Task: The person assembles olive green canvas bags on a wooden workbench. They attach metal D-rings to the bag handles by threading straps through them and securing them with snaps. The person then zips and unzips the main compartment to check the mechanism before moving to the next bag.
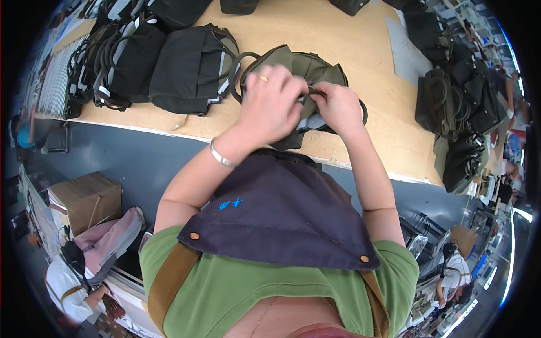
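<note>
An olive-green bag stands at the near edge of the table in front of me, with a dark round handle sticking out at its left side. My left hand, slightly blurred, is curled over the bag's top, its fingers closed at the opening's edge. Close beside it, my right hand pinches a dark strip of that edge between thumb and fingers; I cannot make out whether it is a zipper. Below the hands, a pale grey patch shows on the bag. My palms hide much of the opening.
A black bag lies left of my work, beside more dark bags. Further dark bags are piled at the right end of the wooden table, near a grey sheet. A cardboard box stands behind me at left.
</note>
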`<action>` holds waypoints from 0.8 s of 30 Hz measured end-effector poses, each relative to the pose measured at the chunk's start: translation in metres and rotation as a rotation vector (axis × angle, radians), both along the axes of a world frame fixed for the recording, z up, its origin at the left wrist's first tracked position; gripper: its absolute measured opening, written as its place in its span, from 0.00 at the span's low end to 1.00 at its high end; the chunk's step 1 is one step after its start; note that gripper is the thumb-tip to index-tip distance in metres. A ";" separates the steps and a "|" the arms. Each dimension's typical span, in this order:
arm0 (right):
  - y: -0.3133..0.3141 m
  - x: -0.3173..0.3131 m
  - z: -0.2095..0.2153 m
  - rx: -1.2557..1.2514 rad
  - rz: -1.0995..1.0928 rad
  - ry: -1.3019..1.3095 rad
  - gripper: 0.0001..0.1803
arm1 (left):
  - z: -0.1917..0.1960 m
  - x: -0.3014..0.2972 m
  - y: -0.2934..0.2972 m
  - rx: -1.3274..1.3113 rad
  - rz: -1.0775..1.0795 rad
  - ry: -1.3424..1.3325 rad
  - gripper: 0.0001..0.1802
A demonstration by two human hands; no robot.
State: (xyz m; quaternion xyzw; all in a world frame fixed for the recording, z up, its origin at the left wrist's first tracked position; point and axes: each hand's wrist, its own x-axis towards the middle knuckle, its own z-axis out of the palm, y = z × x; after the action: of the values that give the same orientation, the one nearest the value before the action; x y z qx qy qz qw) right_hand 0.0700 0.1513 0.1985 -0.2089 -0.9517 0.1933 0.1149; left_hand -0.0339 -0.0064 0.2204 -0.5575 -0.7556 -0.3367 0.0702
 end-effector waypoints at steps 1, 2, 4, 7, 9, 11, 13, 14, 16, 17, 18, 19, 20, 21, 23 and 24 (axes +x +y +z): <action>0.002 0.000 -0.006 0.003 -0.001 0.037 0.08 | -0.004 0.013 -0.010 -0.077 -0.105 -0.089 0.17; 0.003 -0.004 -0.006 -0.041 -0.002 0.013 0.08 | -0.011 0.022 -0.018 -0.155 -0.203 -0.174 0.17; 0.002 -0.009 -0.002 -0.129 -0.002 -0.040 0.08 | -0.044 0.043 -0.025 -0.200 -0.164 -0.256 0.17; -0.007 -0.017 0.016 -0.438 -0.049 -0.068 0.07 | -0.055 0.051 -0.018 -0.084 -0.023 -0.290 0.19; -0.005 -0.017 0.015 -0.514 -0.078 -0.076 0.07 | -0.057 0.051 -0.015 -0.045 0.052 -0.325 0.19; -0.003 -0.021 0.011 -0.594 -0.075 -0.048 0.07 | -0.059 0.048 -0.013 -0.059 0.105 -0.327 0.19; 0.001 -0.024 -0.004 -0.671 -0.046 0.011 0.06 | -0.057 0.050 -0.012 -0.096 0.092 -0.240 0.16; 0.002 -0.026 -0.009 -0.667 -0.040 0.009 0.06 | -0.057 0.051 -0.012 -0.114 0.084 -0.196 0.15; 0.001 -0.030 -0.015 -0.658 -0.027 0.004 0.07 | -0.066 0.051 -0.010 -0.120 0.012 -0.249 0.12; -0.001 -0.031 -0.008 -0.601 -0.024 -0.046 0.07 | -0.070 0.052 -0.010 -0.123 -0.022 -0.276 0.10; 0.002 -0.032 -0.013 -0.490 0.006 -0.003 0.07 | -0.073 0.052 -0.011 -0.128 -0.033 -0.290 0.09; 0.006 -0.035 -0.027 -0.382 0.034 0.040 0.07 | -0.070 0.052 -0.012 -0.137 -0.046 -0.305 0.09; 0.011 -0.038 -0.040 -0.271 0.058 0.084 0.07 | -0.068 0.053 -0.012 -0.143 -0.062 -0.319 0.08; 0.019 -0.042 -0.051 -0.254 0.010 0.093 0.08 | -0.068 0.058 -0.013 -0.100 -0.124 -0.259 0.07; 0.030 -0.052 -0.061 -0.222 -0.079 0.114 0.09 | -0.070 0.064 -0.013 -0.057 -0.278 -0.216 0.09; 0.033 -0.052 -0.066 -0.271 -0.075 0.090 0.09 | -0.071 0.064 -0.012 -0.119 -0.228 -0.283 0.09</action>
State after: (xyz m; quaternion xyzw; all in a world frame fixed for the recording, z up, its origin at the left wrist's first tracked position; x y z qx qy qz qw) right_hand 0.0176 0.1844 0.1329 -0.2490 -0.9023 0.3249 0.1355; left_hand 0.0301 -0.0185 0.1494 -0.5898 -0.7082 -0.3725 -0.1085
